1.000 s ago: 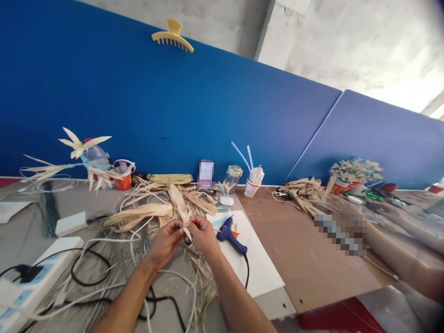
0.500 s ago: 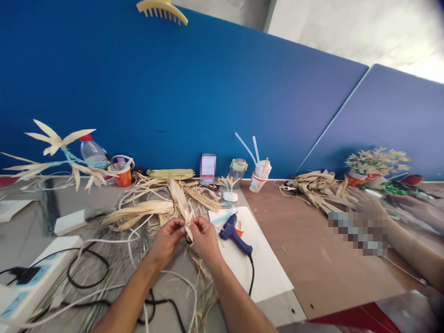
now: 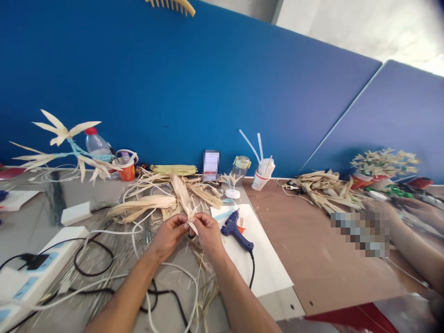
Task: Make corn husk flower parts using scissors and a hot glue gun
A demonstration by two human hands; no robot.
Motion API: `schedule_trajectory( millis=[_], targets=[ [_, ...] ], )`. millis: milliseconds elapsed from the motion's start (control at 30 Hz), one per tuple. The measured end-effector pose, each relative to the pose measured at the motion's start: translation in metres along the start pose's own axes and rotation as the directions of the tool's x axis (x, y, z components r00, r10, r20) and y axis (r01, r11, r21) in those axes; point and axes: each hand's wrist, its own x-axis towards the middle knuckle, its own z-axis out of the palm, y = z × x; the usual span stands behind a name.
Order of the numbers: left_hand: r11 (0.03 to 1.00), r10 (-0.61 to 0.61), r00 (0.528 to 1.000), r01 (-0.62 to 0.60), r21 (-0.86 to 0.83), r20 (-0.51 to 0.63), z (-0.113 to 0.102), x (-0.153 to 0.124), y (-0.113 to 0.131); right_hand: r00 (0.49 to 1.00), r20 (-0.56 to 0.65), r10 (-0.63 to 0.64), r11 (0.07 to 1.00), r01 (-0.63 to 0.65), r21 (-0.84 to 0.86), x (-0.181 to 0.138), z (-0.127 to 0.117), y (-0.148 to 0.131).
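Dry, pale corn husk fills the middle of the bench (image 3: 41, 217), where a person's two bare hands meet over a tangle of white and black cables (image 3: 104, 273). The left hand (image 3: 169, 235) and right hand (image 3: 208, 232) each close fingertips in a pinching grip on the lower end of one long husk strip (image 3: 185, 203), which rises away from them toward a loose husk pile (image 3: 163, 196). Just right of the right hand, a blue glue gun (image 3: 236, 230) lies on a white sheet (image 3: 263, 268), its black cord trailing toward the near edge. At near left sits a white power strip (image 3: 31, 273) with a black plug in it. Farther back, a paper cup (image 3: 260, 178) holds clear glue sticks, beside a small jar (image 3: 240, 167). A husk flower spray (image 3: 65, 138) stands at far left, in front of a plastic bottle (image 3: 97, 144) with a red cap. Behind everything runs a blue partition (image 3: 173, 92), a yellow hair claw (image 3: 173, 5) clipped on its top edge. At right, a co-worker's arm (image 3: 416, 249) rests on a brown board (image 3: 322, 259).
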Motion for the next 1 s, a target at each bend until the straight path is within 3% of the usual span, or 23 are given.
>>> schedule_trajectory(
  millis=[367, 633, 800, 900, 1000],
  targets=[
    [0.999, 0.016, 1.0, -0.016, 0.03, 0.027, 0.0, 0.0, -0.001, 0.999, -0.025, 0.041, 0.999, -0.041, -0.001, -0.001, 0.0, 0.0],
    [0.995, 0.02, 1.0, -0.02, 0.095, -0.003, -0.005, 0.003, -0.003, 0.989, -0.012, 0.148, 0.969, -0.142, 0.203, -0.002, 0.0, 0.003],
    [0.997, 0.061, 0.997, -0.058, 0.053, -0.043, -0.007, 0.004, -0.003, 0.989, -0.066, 0.129, 0.967, -0.111, 0.23, -0.002, -0.003, -0.005],
    [0.997, 0.065, 0.997, -0.063, 0.036, -0.04, -0.007, 0.003, -0.002, 0.992, -0.107, 0.062, 0.994, -0.052, 0.096, -0.002, -0.016, -0.025],
    [0.997, 0.079, 0.996, -0.079, 0.008, -0.042, -0.007, 0.003, -0.001, 0.997, -0.063, -0.038, 0.967, 0.02, -0.254, -0.004, -0.042, -0.051]
  ],
)
